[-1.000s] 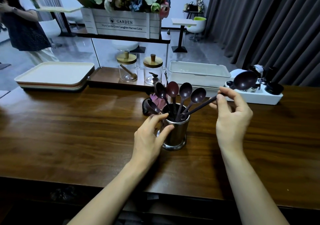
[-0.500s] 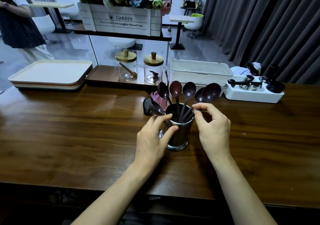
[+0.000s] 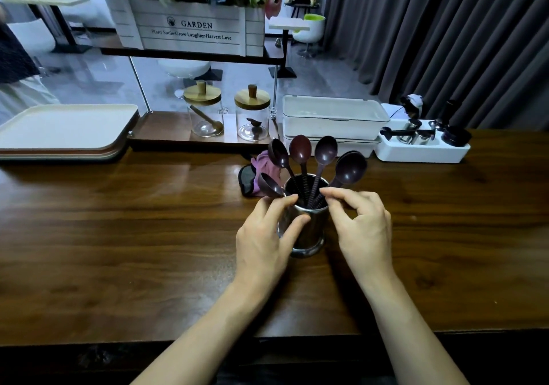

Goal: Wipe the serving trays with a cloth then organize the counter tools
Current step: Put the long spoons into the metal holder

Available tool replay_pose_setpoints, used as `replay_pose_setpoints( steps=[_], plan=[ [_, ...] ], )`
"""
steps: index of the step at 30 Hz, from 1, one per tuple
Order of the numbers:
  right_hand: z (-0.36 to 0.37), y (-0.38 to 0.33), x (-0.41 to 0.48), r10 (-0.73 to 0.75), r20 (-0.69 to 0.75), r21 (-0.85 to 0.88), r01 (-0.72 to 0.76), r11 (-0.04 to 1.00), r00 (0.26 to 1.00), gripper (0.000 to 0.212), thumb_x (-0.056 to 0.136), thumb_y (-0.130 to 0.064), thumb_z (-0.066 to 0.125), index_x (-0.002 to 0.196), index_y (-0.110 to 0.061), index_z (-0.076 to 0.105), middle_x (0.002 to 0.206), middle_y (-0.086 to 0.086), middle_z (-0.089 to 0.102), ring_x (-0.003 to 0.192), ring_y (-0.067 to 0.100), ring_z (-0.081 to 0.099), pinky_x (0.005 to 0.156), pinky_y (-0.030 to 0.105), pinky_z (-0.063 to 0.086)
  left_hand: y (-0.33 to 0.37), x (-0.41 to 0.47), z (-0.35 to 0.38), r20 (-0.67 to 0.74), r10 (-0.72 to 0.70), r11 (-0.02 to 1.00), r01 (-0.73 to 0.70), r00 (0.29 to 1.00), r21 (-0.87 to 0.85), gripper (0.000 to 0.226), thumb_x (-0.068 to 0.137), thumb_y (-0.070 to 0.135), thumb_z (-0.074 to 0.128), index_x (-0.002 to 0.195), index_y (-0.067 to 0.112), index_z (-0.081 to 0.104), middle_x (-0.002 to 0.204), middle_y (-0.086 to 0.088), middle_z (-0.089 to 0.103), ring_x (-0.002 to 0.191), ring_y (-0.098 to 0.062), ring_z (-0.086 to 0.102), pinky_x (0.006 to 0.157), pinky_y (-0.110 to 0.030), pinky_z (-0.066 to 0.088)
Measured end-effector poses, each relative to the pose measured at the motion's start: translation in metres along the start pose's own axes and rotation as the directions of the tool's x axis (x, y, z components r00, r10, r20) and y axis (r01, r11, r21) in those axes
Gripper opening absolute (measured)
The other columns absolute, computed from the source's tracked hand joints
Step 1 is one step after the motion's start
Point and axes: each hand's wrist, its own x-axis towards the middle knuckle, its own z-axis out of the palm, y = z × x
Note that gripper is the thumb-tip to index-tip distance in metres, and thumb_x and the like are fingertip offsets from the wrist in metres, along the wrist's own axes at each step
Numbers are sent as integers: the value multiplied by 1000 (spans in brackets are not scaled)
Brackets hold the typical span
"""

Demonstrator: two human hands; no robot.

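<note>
Left hand wraps my steel cup, centre frame; right hand curls at the handle of the big spoon, grip unclear. Light, stiff plastic, I judge; I'd pinch its ribbed handle.

left hand: bare, slender fingers | right hand: bare, slender fingers

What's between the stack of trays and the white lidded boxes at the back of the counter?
In the head view, a wooden shelf board lies there, carrying a left glass jar and a right glass jar, both with wooden lids.
</note>
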Motion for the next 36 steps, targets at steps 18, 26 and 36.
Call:
replay_pose_setpoints(
  steps=[18, 26, 36],
  plan=[
    [27, 20, -36, -61, 23, -4, 61, 998, 998, 51, 98, -39, 54, 147, -21, 51, 146, -15, 43, 141, -9, 31, 114, 14, 29, -8, -1, -2, 53, 67, 996, -70, 996, 53, 41, 95, 51, 60, 133, 37, 57, 123, 12, 63, 93, -13, 68, 69, -38, 59],
    [36, 30, -32, -28, 6, 148, 27, 989, 1000, 49, 94, -38, 60, 142, -26, 56, 152, -2, 44, 142, -8, 33, 112, 9, 27, -7, -2, -1, 40, 34, 999, -35, 999, 41, 41, 95, 45, 61, 135, 40, 57, 125, 9, 64, 96, -17, 70, 74, -40, 60],
    [28, 43, -21, -61, 88, 218, 41, 975, 994, 38, 94, -34, 67, 132, -36, 64, 149, -10, 43, 142, 6, 42, 111, 39, 45, -16, -11, 16, -71, 13, 999, -16, 997, -45, 46, 96, 46, 60, 141, 41, 53, 136, 5, 61, 108, -21, 69, 83, -45, 61]
  ],
)
